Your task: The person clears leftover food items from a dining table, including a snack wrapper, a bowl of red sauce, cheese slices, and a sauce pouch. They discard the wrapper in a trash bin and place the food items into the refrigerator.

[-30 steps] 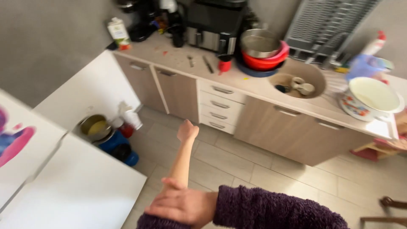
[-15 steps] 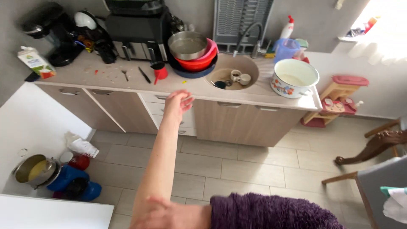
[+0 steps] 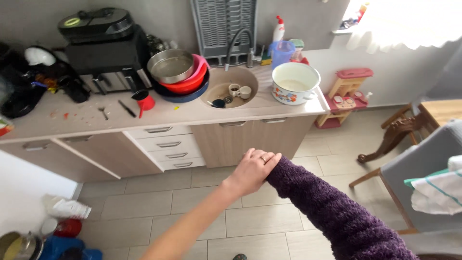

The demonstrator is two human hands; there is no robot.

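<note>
the fuzzy purple sleeve [image 3: 327, 207] is gripped at its cuff by the left hand [image 3: 251, 169], fingers curled shut; it is judged soft, light and stretchy, best pinched there; the right hand is hidden, its state untellable.

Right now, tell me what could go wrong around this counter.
The left hand has its grip on the purple sleeve, so it is not free to catch anything. The metal pan sits tilted on the stacked bowls beside the sink and could slide. The floral pot stands near the counter end, where a bump might topple it.
</note>
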